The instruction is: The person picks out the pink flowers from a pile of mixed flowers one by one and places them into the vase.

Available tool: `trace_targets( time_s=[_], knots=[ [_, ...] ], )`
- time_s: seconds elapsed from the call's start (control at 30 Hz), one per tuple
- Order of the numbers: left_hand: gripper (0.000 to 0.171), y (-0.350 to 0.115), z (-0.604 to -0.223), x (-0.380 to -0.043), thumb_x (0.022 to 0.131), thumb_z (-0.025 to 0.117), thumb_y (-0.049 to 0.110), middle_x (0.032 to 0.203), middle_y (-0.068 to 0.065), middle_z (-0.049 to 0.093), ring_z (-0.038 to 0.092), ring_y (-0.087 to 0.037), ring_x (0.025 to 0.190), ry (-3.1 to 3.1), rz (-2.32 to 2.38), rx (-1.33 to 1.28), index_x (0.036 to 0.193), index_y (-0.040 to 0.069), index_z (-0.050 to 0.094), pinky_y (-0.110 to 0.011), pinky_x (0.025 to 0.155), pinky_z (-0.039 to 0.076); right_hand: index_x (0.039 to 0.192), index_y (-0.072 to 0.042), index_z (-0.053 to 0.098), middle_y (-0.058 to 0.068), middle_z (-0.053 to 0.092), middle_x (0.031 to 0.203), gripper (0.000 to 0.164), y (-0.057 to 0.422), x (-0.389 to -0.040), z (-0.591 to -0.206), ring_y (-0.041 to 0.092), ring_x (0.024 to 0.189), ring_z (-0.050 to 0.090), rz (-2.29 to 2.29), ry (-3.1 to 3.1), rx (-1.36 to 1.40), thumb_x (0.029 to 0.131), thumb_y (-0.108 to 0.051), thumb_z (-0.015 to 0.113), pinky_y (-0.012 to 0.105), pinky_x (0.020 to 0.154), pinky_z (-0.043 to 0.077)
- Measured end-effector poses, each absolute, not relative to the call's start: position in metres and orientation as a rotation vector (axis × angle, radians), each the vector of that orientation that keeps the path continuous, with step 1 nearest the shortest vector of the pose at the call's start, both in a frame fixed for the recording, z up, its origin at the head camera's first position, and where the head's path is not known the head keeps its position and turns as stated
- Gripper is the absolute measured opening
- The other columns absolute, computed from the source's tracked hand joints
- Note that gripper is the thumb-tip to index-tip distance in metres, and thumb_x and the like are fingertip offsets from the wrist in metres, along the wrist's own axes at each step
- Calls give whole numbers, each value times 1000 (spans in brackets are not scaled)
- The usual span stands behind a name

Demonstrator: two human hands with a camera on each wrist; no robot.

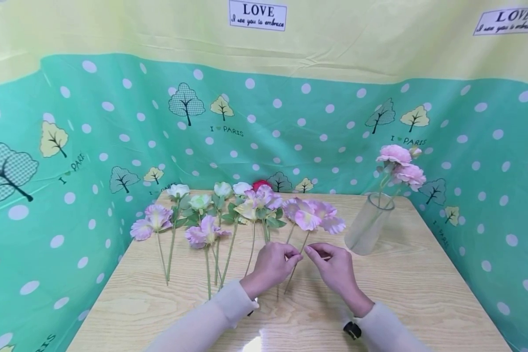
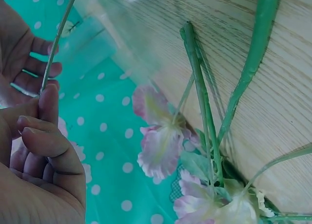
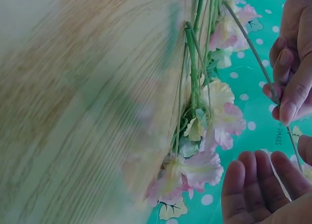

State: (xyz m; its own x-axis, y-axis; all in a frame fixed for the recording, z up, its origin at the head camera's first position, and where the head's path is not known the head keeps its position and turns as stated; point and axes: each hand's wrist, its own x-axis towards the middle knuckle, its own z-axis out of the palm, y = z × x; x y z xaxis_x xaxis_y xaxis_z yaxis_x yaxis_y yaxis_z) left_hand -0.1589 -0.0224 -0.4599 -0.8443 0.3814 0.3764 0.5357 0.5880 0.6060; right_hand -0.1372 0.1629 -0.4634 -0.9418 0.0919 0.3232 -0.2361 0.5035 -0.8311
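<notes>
In the head view my left hand (image 1: 270,264) pinches the thin stem of a pink-purple artificial flower (image 1: 307,220) between thumb and fingertips. The stem (image 2: 54,43) slants past those fingertips in the left wrist view. Beside it is my right hand (image 1: 334,271), its fingertips close to the same stem. The right wrist view shows this hand's fingers (image 3: 258,180) loosely extended, with nothing gripped. To the right stands a clear glass vase (image 1: 367,230) holding pink flowers (image 1: 408,175) with several blooms.
Left of my hands, several artificial flowers lie on the wooden table (image 1: 405,303): pale purple ones (image 1: 207,232), white ones (image 1: 200,201) and a red one (image 1: 261,184) at the back edge. A green dotted curtain (image 1: 290,132) hangs behind and along both sides.
</notes>
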Motion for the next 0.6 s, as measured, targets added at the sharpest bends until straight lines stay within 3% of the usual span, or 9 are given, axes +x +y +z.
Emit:
trace_targets(
  time_s=[0.23,0.43,0.6],
  knots=[
    [7,-22,-461,-157,90,80,16,75,9,75,59,6,61,-2603,-1095,-790,84,17,81,-15,58,45,95,-12,82,1,76,81,11,159,-138,-463,11,66,67,1470,-2413,100,92,-23,80,25,58,54],
    [7,-22,-461,-155,91,80,18,75,10,75,57,7,60,-2615,-1066,-791,83,18,81,-14,56,44,95,-9,81,2,75,78,11,157,-137,-464,29,64,69,1545,-2408,60,91,-19,80,26,53,55],
    [7,-21,-461,-155,90,80,18,76,9,76,60,6,62,-2601,-1066,-800,83,18,82,-13,58,45,96,-7,81,5,76,82,11,155,-136,-463,18,63,69,1594,-2405,29,91,-17,80,29,54,58]
  ],
)
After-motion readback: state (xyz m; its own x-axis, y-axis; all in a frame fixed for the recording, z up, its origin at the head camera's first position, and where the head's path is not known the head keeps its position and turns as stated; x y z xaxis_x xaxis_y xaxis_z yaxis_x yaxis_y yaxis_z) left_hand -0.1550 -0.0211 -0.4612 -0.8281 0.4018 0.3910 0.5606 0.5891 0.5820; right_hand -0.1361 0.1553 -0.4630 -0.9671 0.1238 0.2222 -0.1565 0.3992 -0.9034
